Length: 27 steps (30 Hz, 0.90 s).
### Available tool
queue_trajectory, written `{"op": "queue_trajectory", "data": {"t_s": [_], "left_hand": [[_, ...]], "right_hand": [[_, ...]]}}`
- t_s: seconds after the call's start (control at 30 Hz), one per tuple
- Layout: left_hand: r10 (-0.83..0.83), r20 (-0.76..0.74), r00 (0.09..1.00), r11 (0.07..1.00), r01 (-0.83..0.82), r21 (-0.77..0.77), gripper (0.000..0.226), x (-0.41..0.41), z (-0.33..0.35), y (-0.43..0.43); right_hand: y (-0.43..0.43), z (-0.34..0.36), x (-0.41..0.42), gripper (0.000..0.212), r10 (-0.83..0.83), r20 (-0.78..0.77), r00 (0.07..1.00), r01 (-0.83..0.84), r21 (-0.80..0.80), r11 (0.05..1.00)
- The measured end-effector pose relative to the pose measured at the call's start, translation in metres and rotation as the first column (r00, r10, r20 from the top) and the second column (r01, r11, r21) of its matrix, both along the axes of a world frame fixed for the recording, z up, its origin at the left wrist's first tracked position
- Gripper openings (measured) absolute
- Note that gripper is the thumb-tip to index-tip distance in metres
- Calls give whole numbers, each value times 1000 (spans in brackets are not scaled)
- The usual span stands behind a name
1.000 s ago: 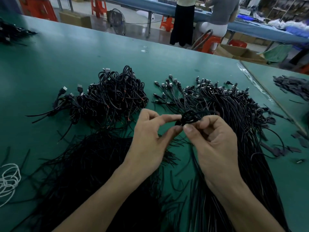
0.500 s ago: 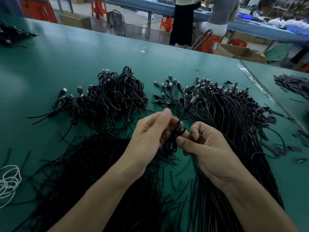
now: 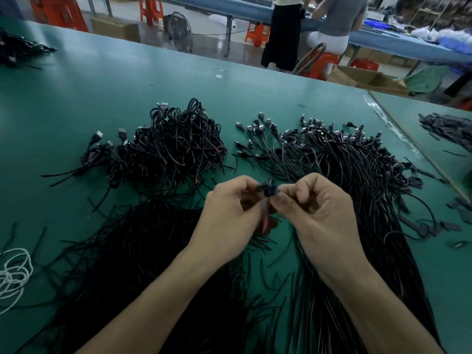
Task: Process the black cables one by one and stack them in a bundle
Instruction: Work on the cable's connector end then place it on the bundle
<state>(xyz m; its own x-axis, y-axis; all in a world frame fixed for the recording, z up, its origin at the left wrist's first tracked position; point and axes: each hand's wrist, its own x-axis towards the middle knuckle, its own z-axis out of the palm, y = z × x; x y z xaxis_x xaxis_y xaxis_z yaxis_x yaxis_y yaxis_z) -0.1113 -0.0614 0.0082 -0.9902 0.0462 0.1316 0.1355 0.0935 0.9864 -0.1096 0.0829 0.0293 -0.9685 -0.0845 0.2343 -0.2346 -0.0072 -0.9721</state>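
Note:
A small coiled black cable [image 3: 267,190] is pinched between my left hand [image 3: 227,215] and my right hand [image 3: 319,215], both with fingers curled, above the green table [image 3: 127,80]. The coil is blurred and partly hidden by my fingers. Beyond my left hand lies a heap of coiled black cables [image 3: 173,146] with USB plugs. To the right, a long spread of straight black cables [image 3: 344,169] runs from their plugs at the far end toward me. A mass of thin black ties [image 3: 132,264] covers the table under my left forearm.
A white string loop [image 3: 12,274] lies at the left edge. Black scraps [image 3: 447,129] sit on the adjoining table at right, more black cables [image 3: 15,49] at far left. Two people, red stools and cardboard boxes [image 3: 362,77] stand beyond the table's far edge.
The cable loop, held open between both hands a second ago, is now drawn into a tight small coil. Both hands have closed in and curled round it.

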Motion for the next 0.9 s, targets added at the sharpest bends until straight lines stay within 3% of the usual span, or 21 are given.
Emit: {"op": "queue_trajectory", "data": {"t_s": [0.13,0.27,0.4,0.5,0.6,0.7,0.83,0.9], "left_hand": [[-48,231,972,946,-30,323,28,-2,10,-3],[-99,262,960,902,-24,431,41,-2,14,-2],[-92,147,985,918,27,395,36,-1,11,-1],[-44,-32,999,988,48,148,28,-1,5,-4],[-52,-33,998,999,51,-15,29,-2,-2,-4],[-70,50,996,997,71,-14,25,0,-5,1],[-112,144,983,987,93,131,6,0,0,0],[-137,155,978,972,103,209,12,0,4,-3]], "right_hand": [[0,2,-1,45,47,40,998,-48,27,998],[2,-1,-2,43,38,95,995,-45,74,996],[5,0,0,41,78,100,992,-86,77,993],[10,-1,-1,43,-10,11,1000,7,229,973],[13,3,-2,48,-110,-122,986,144,324,935],[12,5,-2,50,-102,-168,980,149,301,942],[6,2,1,49,-58,-143,988,93,254,963],[3,0,1,48,-48,-96,994,67,205,977]]}}
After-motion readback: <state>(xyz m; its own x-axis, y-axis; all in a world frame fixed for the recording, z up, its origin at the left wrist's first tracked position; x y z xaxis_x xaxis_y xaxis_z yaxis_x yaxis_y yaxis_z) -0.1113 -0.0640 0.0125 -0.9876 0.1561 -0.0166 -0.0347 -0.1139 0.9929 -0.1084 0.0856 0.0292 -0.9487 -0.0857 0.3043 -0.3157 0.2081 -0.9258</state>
